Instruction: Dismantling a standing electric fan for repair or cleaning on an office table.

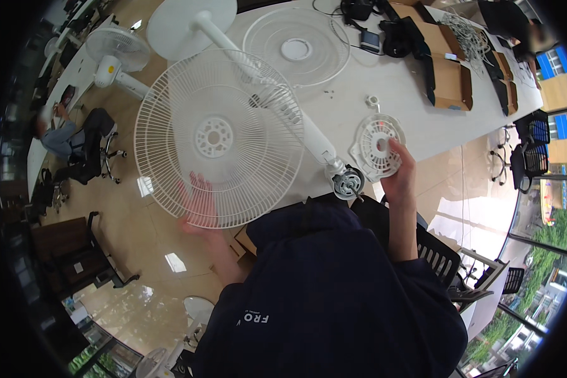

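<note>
My left hand (201,205) grips the near-left rim of a round white wire fan grille (261,164). Its fingers lie under the grille and show through the wires. In my right hand (399,173) is a white slotted plastic motor cover (364,148), pinched by its right edge, with a small ring at its far end. Between the hands, a white fan stand (315,138) lies across the table, its bare motor (348,183) near the table's front edge. The stand's round base (170,28) is at the far left, and the grille hides part of the pole.
A second fan grille (268,66) lies flat on the white table (334,116) at the back, with a few tiny parts near it. Open cardboard boxes (450,85), cables (469,38) and black devices fill the back right. Another fan (110,69) stands left; two people are farther off.
</note>
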Demonstrator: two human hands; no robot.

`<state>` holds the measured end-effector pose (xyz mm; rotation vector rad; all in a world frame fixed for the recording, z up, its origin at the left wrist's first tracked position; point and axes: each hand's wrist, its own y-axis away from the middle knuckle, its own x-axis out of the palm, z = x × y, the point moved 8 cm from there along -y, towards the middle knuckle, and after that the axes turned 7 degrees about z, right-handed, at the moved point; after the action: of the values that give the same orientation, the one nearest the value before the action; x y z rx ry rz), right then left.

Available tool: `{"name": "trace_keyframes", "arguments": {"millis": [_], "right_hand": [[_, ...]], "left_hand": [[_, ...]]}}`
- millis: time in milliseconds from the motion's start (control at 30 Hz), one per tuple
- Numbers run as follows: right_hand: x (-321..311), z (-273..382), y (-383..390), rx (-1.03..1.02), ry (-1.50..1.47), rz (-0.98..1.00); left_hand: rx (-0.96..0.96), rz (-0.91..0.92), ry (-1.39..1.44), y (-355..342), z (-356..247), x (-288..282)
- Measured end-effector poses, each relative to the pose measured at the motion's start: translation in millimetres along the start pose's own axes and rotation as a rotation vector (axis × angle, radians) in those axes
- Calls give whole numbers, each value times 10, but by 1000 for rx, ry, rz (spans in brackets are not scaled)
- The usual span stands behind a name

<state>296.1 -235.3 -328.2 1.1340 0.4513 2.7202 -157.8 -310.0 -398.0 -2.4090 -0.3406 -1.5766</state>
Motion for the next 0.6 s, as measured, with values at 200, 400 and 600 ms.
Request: {"name": "trace_keyframes", "arguments": {"millis": [200, 400, 600], "right_hand": [[-286, -61, 42, -3, -4, -111], [-145, -181, -34, 84, 24, -93], [42, -325, -137, 138, 37, 9]], "left_hand": [[227, -155, -218, 57, -931, 101], [425, -426, -252, 68, -1169, -243], [333, -316, -210, -94, -843, -821]]}}
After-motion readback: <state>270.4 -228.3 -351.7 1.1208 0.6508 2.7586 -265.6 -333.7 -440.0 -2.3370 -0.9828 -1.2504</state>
